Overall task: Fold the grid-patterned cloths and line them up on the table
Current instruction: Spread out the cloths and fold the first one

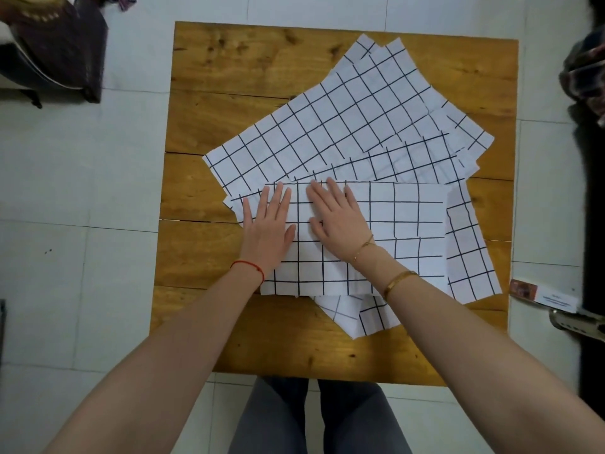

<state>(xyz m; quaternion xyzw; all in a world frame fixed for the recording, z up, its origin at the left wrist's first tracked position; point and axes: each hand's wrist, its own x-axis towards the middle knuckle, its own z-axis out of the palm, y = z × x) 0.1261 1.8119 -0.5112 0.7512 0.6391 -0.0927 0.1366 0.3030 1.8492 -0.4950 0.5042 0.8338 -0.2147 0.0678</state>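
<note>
Wooden table, seen from above, with several grid-patterned cloths spread across it. At left, the left hand lies flat with fingers straight and slightly spread, palm pressing the left end of the folded cloth; its little finger reaches to that cloth's left edge. Just beside it, the right hand lies flat in the same manner, fingers spread, palm down on the cloth's left-centre. Neither hand pinches anything. The folded cloth sits near the table's front half, a rectangle whose long axis runs left to right, square to the table edge, and its greater part extends rightward from both hands. The right hand is therefore the nearer to the unpressed right half. Beneath and behind it the unfolded cloths lie askew, fanning toward the far right corner. Judged from this layout, a further fold or smoothing stroke would travel along the long axis, rightward.
</note>
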